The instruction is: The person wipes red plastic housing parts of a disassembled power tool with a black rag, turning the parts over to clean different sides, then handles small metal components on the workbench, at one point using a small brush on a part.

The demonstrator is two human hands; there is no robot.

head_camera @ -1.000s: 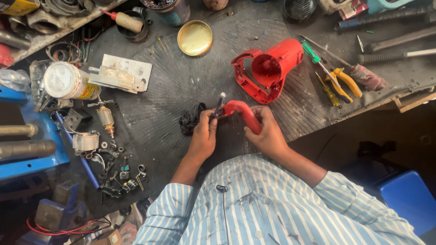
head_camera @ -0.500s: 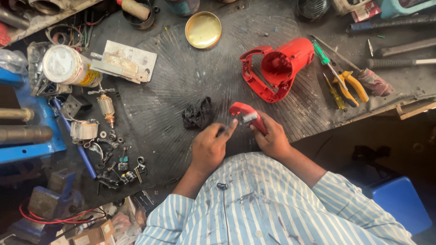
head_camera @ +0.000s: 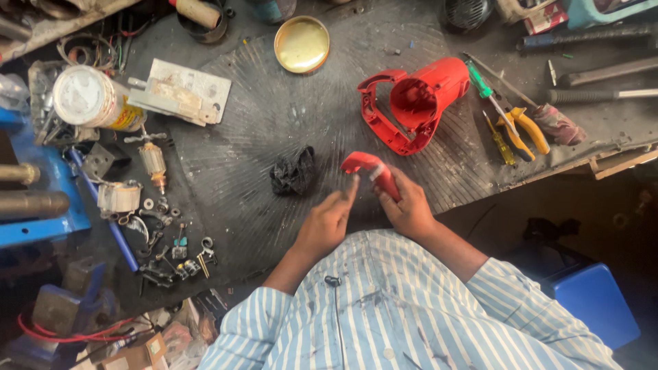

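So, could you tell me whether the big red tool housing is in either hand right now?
No, the big red housing lies on the bench; the right hand holds a smaller red piece.

Bare surface lies open at twelve o'clock of the hands. A black rag blocks eleven, the red housing one (pliers beyond), loose small parts crowd nine.

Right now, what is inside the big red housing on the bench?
The red housing looks hollow: only its own red inner walls and a dark hole show. Deeper inside is in shadow.
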